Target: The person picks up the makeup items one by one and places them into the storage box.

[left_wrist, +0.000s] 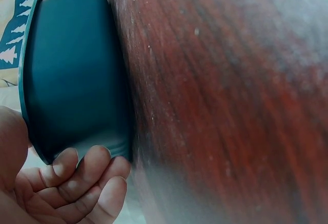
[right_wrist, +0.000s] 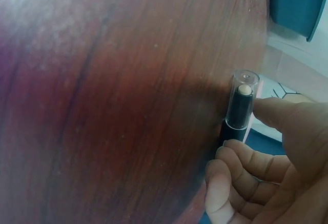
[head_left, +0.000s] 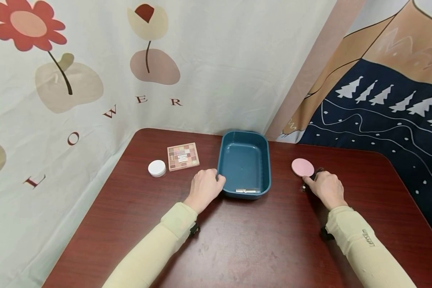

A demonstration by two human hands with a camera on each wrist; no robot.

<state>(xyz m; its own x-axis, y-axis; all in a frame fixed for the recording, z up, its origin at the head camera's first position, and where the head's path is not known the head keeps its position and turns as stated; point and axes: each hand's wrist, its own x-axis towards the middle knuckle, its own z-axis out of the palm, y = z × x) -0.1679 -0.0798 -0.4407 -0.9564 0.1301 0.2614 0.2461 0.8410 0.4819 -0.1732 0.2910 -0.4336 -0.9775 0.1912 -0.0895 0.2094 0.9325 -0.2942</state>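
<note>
Left hand [head_left: 204, 189] curled; right hand [head_left: 327, 188] seemingly pinching.

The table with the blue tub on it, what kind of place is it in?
Probably a room indoors, maybe someone's home, though I can't be sure. The brown table stands by a flower-print cloth, and a makeup palette lies near the blue tub.

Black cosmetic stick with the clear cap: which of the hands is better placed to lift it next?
Probably the right hand: its thumb and fingers are at the black stick, beside the round pink disc. The left hand is farther away, holding the blue rectangular tray.
</note>
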